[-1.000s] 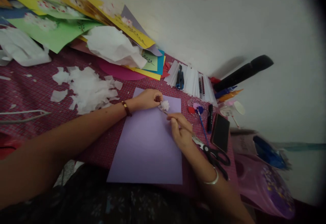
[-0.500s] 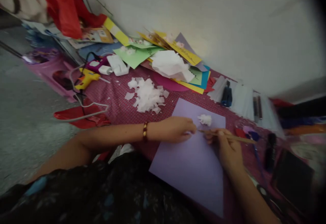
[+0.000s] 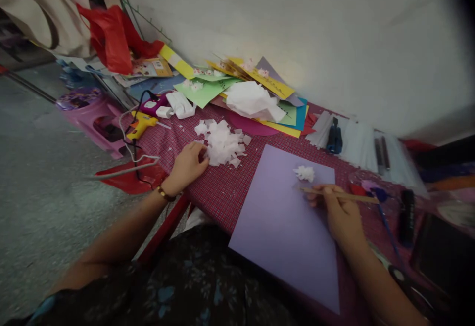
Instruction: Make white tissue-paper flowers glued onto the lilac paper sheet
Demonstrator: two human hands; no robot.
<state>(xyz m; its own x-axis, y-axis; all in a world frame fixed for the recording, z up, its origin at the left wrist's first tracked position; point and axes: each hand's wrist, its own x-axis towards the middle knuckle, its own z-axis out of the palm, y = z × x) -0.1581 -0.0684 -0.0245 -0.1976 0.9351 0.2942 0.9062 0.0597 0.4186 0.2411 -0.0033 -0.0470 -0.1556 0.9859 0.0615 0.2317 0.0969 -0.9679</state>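
At the left edge of a pile of small white paper squares [image 3: 224, 143] is my left hand [image 3: 190, 163]. Its fingers are bent and drawn together at the pile, and whatever they pinch is hidden. My right hand [image 3: 341, 212] grips a thin wooden stick [image 3: 356, 198], its tip pointing left over a sheet of purple paper [image 3: 285, 232]. On the sheet's upper part sits a small cluster of ruffled white paper [image 3: 305, 173], just above the stick's tip.
A yellow glue gun [image 3: 141, 125] and a white plug adapter [image 3: 181, 105] lie left of the pile. Coloured cards [image 3: 276, 84] and crumpled white paper [image 3: 252, 101] are stacked against the wall. Glue sticks [image 3: 356, 143], a black marker [image 3: 406, 217] and scissors [image 3: 403, 279] lie right.
My left hand has moved left from the purple sheet to the white paper pile. My right hand keeps hold of the stick over the sheet. The view has shifted slightly.
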